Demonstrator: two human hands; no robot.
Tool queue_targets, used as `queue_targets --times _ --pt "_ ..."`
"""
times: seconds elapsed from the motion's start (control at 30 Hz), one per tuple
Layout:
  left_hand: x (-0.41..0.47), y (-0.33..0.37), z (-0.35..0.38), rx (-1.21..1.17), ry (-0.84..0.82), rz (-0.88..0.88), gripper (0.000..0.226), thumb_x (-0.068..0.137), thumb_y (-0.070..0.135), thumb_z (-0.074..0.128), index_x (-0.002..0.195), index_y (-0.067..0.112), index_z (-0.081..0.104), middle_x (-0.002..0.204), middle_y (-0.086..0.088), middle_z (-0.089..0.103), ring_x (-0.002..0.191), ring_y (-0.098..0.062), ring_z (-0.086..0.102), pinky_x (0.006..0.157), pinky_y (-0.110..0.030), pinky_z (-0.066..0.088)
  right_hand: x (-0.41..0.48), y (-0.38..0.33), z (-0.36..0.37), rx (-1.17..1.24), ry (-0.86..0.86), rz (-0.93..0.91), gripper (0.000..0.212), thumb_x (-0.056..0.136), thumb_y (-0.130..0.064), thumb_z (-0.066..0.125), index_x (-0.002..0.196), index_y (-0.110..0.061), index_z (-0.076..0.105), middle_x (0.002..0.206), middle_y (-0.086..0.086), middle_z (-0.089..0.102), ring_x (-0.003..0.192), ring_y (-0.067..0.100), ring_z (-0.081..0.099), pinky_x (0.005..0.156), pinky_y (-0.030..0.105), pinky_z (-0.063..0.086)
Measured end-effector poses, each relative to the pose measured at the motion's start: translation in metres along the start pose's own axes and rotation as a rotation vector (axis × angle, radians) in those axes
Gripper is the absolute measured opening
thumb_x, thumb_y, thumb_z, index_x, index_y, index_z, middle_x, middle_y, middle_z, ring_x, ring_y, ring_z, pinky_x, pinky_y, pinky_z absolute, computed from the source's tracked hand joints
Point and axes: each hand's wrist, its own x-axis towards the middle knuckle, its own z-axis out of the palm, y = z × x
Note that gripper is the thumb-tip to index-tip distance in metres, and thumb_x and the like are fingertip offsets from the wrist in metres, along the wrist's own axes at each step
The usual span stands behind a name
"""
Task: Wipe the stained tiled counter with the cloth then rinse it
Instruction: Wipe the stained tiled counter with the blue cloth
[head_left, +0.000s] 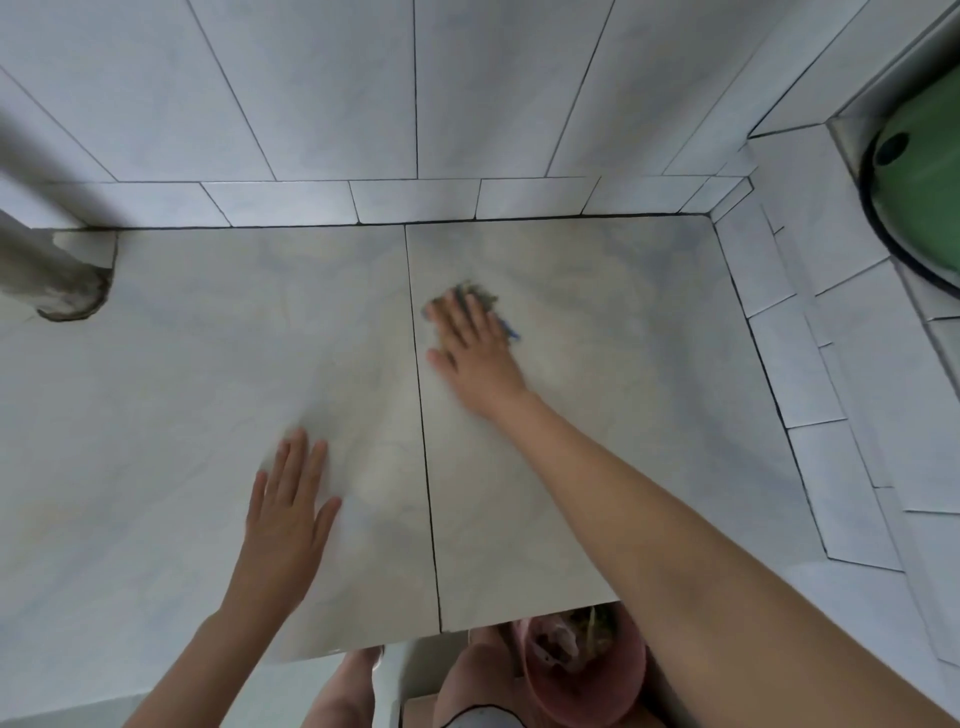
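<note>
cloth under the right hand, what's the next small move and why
Probably draw the right hand, which presses flat on the cloth, back toward the near edge of the counter. The cloth sits far up the right tile beside the dark joint, with a long stretch of tile below it. The left hand rests flat on the left tile, as if bracing.

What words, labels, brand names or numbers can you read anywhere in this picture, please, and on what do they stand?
There is no readable text in this view.
The tiled counter, the wall tiles, the cloth under the right hand, the green basin and the pink bucket show no lettering, label or number.
</note>
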Motion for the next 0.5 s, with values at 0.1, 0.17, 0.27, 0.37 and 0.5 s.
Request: queue_targets --times 0.1,0.17,0.27,0.37,0.5 --pt "0.000 0.000 0.000 -0.004 -0.002 -0.009 0.072 0.092 0.059 0.005 0.147 0.015 0.018 0.155 -0.006 0.012 0.142 -0.009 -0.003 0.112 -0.031 0.001 -0.015 -0.036 0.018 -0.034 -0.034 -0.256 0.062 0.091 -0.047 0.019 0.143 -0.019 0.036 0.151 0.007 0.033 0.141 0.030 0.026 0.116 0.042 0.021" --pt "0.000 0.000 -0.001 0.002 -0.011 -0.007 0.070 0.093 0.058 0.006 0.147 0.015 0.018 0.155 -0.006 0.013 0.142 -0.007 -0.005 0.112 -0.028 -0.002 -0.034 -0.044 0.028 -0.054 -0.067 -0.372 0.058 0.095 -0.047 0.021 0.147 -0.022 0.026 0.156 0.003 0.022 0.145 0.025 0.013 0.118 0.037 0.003" --pt "0.000 0.000 -0.001 0.004 -0.020 -0.013 0.067 0.093 0.054 0.011 0.147 0.016 0.016 0.155 -0.005 0.010 0.142 -0.007 -0.007 0.112 -0.025 -0.006 -0.061 -0.031 0.027 -0.017 -0.048 -0.422 0.055 0.097 -0.044 0.022 0.148 -0.025 0.023 0.157 -0.001 0.017 0.146 0.019 0.006 0.117 0.032 -0.006" --pt "0.001 0.002 -0.002 -0.004 -0.018 -0.020 0.066 0.091 0.048 0.019 0.148 0.015 0.016 0.155 -0.005 0.010 0.142 -0.005 -0.009 0.113 -0.027 -0.004 -0.068 0.007 0.020 0.010 -0.030 -0.328 0.056 0.095 -0.045 0.020 0.148 -0.024 0.023 0.157 0.000 0.018 0.145 0.018 0.004 0.116 0.029 -0.008" --pt "-0.001 0.003 -0.003 -0.005 -0.025 -0.020 0.065 0.091 0.047 0.019 0.148 0.017 0.011 0.156 -0.002 0.005 0.142 -0.006 -0.010 0.113 -0.024 -0.009 -0.064 0.076 0.001 0.052 0.035 0.061 0.064 0.091 -0.048 0.012 0.148 -0.020 0.020 0.157 0.007 0.016 0.145 0.028 0.009 0.116 0.045 0.016"
